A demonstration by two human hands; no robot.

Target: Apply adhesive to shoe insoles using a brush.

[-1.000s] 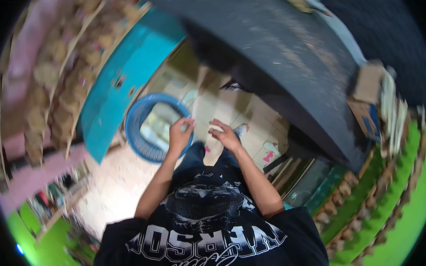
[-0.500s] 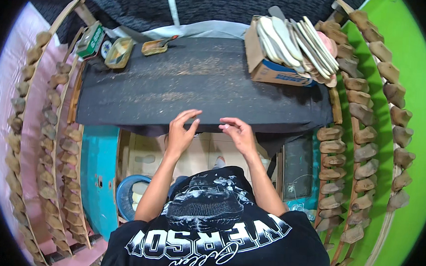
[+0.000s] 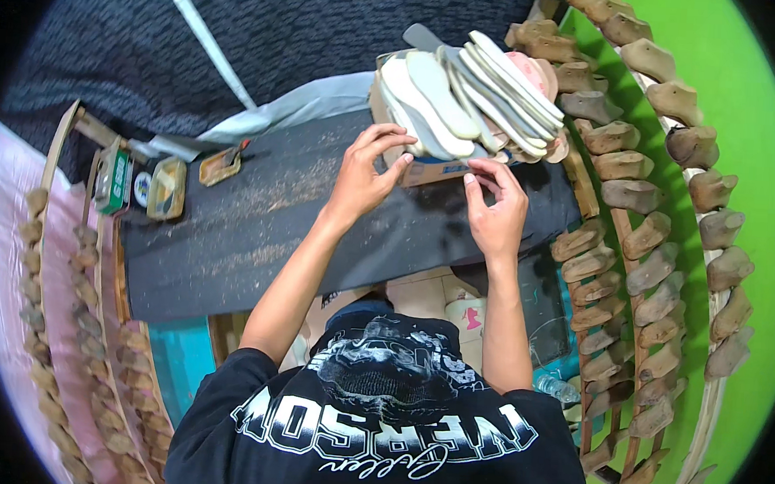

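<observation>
- My left hand [image 3: 366,175] has nothing in it, fingers softly curled, at the near left corner of the box; I cannot tell if the tips touch
- My right hand [image 3: 498,213] is empty too, thumb and finger apart, just in front of the box
- The shoe soles [image 3: 443,96] lie in a messy heap just past my fingertips, sticking up out of the cardboard box [image 3: 435,174]
- I think this is the reaching part, with no sole picked up yet
- Taking one would call for a soft pinch on its edge, I guess, so the others don't slide
- The soles are long, flat and round-ended, mostly white, some grey
- The box is brown, with blue on its front
- Left of my hands, the black cloth [image 3: 228,273] has pale crumbs on it
- Right of my hands, lumpy brown blocks [image 3: 633,195] that look like wood sit in rows
</observation>
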